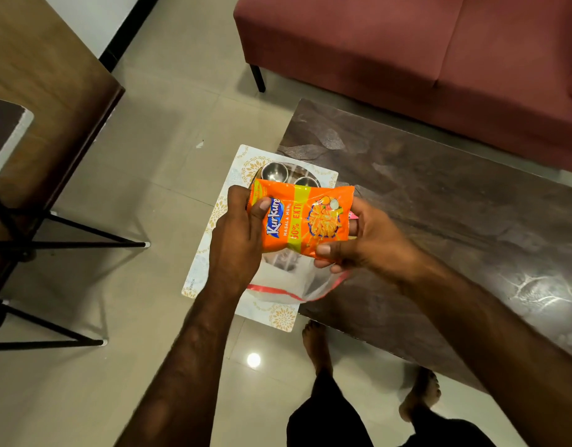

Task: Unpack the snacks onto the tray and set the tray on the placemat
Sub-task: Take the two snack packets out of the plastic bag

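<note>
An orange Kurkure snack packet (305,217) is held flat in the air between both hands. My left hand (236,233) grips its left end and my right hand (358,240) grips its right end. Below it, a steel tray (296,171) with two small steel bowls (274,171) rests on a white placemat (213,221) with gold flower print, at the table's left end. A clear plastic bag with a red strip (287,285) lies on the mat under my hands. The packet hides most of the tray.
The dark marble-look table (439,214) runs to the right. A maroon sofa (423,50) stands behind it. A wooden table with black metal legs (52,91) is at the left. My bare feet (316,346) stand on the tiled floor.
</note>
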Available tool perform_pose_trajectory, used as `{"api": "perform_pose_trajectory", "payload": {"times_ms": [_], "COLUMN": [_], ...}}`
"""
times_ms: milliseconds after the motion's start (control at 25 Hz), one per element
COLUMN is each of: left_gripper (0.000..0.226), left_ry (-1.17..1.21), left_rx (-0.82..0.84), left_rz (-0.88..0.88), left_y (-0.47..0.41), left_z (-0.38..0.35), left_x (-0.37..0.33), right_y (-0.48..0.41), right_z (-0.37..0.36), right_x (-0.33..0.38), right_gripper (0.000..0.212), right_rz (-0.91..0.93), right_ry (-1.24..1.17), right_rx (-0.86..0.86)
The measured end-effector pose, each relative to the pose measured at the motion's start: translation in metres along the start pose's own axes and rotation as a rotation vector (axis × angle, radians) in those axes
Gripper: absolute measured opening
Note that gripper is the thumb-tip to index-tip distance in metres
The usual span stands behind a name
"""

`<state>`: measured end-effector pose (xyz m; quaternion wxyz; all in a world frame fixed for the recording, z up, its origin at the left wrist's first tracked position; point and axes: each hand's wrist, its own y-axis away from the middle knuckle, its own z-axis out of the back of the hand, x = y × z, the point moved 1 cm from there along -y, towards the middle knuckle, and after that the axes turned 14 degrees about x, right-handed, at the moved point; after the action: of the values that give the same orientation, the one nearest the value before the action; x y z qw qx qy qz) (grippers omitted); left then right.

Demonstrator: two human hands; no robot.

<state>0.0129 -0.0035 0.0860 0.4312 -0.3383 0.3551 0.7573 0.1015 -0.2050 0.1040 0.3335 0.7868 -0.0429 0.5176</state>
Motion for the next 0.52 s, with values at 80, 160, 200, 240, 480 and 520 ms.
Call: {"api": "perform_pose_trajectory", "payload": {"times_ms": [80, 160, 200, 240, 480, 520], "left_gripper": [0.019, 0.021, 0.022, 0.022, 0.025, 0.025], "left_ry": [-0.036, 0.005, 0.037, 0.056, 0.229, 0.248], "left_rx": [0.047, 0.094, 0.119, 0.138, 0.195, 0.198], "left_rz": [-0.02, -0.02, -0.017, -0.019, -0.009, -0.01], "left_y": [0.0, 0.0, 0.001, 0.001, 0.002, 0.0], "left_z": [0.002, 0.002, 0.003, 0.002, 0.002, 0.003], "left_x": [0.0, -0.001, -0.001, 0.0, -0.001, 0.0], "right_y": [0.004, 0.007, 0.008, 0.009, 0.018, 0.022], "right_z": [0.007, 0.013, 0.015, 0.016, 0.026, 0.028], "right_x": [0.004, 0.004, 0.004, 0.003, -0.002, -0.005], "right_gripper": [0.069, 0.068, 0.064, 0.056, 0.055, 0.054], "right_rz": [-0.001, -0.025, -0.037, -0.051, -0.093, -0.076], "right_ry": [-0.011, -0.032, -0.054, -0.083, -0.015, -0.046], "right_rx": [0.033, 0.072, 0.087, 0.097, 0.006, -0.019]}}
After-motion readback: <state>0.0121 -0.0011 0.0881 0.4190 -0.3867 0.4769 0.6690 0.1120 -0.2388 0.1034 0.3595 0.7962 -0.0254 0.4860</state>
